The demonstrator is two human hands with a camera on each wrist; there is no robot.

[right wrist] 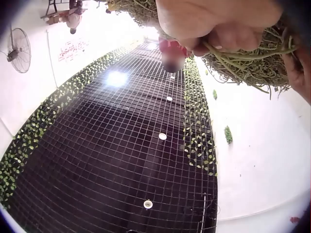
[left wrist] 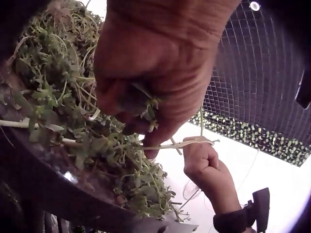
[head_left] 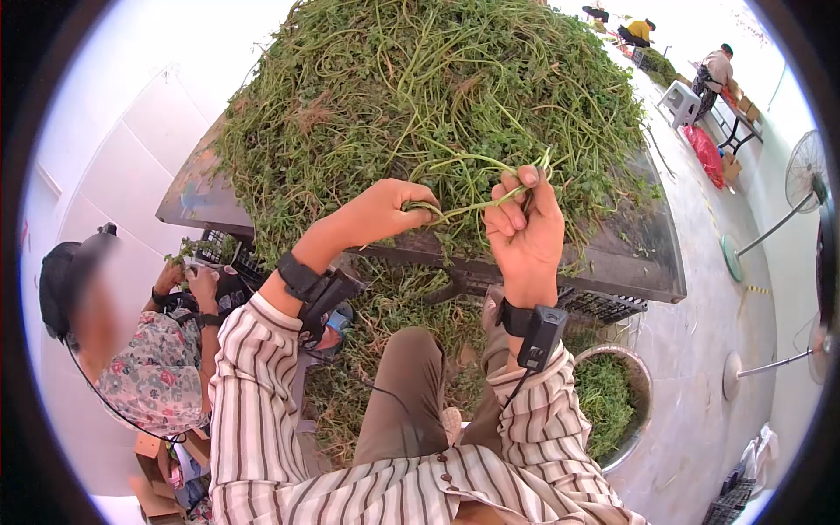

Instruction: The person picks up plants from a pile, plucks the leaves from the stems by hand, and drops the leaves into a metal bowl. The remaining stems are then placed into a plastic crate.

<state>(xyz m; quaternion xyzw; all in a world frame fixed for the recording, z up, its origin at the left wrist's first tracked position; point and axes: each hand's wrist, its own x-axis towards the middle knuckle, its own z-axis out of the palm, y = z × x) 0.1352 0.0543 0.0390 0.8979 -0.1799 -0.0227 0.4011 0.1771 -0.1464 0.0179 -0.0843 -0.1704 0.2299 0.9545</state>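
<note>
A large heap of green leafy stems [head_left: 420, 96] covers the dark table. My left hand [head_left: 378, 213] curls round one end of a few pale stems [head_left: 477, 207] at the heap's front edge. To its right, my right hand [head_left: 528, 223] is raised palm up and pinches the other end between thumb and fingers. In the left wrist view, leaves show inside the curled left hand [left wrist: 150, 73], and the stems run across to the right hand [left wrist: 206, 165]. Several stems [right wrist: 243, 58] pass under the right hand [right wrist: 218, 22] in the right wrist view.
The table edge [head_left: 525, 273] lies just below my hands. A metal basin [head_left: 646, 385] of greens stands at the lower right, and black crates [head_left: 604, 304] are under the table. A person in a floral top [head_left: 157, 372] sits at the left. Fans [head_left: 805, 171] stand at the right.
</note>
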